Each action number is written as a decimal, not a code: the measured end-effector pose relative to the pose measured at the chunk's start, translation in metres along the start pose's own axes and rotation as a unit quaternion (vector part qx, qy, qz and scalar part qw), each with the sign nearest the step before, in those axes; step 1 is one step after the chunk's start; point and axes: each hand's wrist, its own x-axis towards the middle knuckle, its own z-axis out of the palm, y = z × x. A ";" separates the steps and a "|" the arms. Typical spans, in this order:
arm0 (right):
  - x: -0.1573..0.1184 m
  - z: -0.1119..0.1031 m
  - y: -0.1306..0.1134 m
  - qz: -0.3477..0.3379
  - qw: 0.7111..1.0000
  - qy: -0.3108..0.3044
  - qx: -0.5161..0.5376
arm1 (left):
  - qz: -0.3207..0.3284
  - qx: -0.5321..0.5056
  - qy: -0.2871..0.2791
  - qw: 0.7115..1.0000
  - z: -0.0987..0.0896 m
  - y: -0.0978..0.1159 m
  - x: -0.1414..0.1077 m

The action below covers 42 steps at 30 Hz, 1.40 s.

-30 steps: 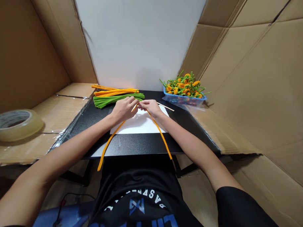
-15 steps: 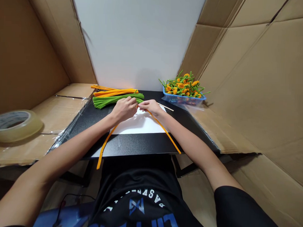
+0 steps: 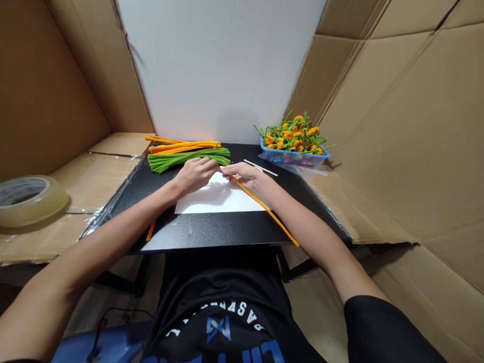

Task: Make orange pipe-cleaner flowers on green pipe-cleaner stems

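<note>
Above a white sheet of paper [image 3: 209, 200], my left hand [image 3: 196, 174] and my right hand [image 3: 244, 172] meet with pinched fingertips on an orange pipe cleaner [image 3: 272, 215]. One length of it runs from my right fingers down past the table's front edge. Another orange end shows below my left forearm; the part between is hidden. Just behind my left hand lies a bundle of green pipe cleaners [image 3: 175, 159], with orange pipe cleaners [image 3: 187, 146] behind that. A thin wooden stick [image 3: 260, 168] rests on the table beyond my right hand.
At the back right stands a blue basket [image 3: 294, 158] heaped with orange and green pipe-cleaner flowers [image 3: 293, 134]. A large roll of clear tape [image 3: 46, 204] lies on cardboard at the left. Cardboard walls [image 3: 418, 124] flank the black table [image 3: 220, 228].
My left hand has shifted slightly left and down. The orange end on the left has swung up behind my forearm, and the right end reaches a little farther right. More of the stick shows.
</note>
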 end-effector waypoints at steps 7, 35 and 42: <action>-0.001 -0.006 -0.003 0.042 0.998 -0.037 0.031 | -0.007 -0.048 0.040 0.998 0.002 -0.010 -0.004; -0.002 -0.003 -0.002 -0.048 0.995 -0.052 -0.067 | 0.033 0.022 0.049 0.998 -0.001 0.000 0.001; -0.001 -0.005 0.000 -0.150 0.976 -0.033 -0.153 | 0.034 0.044 0.049 0.997 -0.001 -0.001 0.000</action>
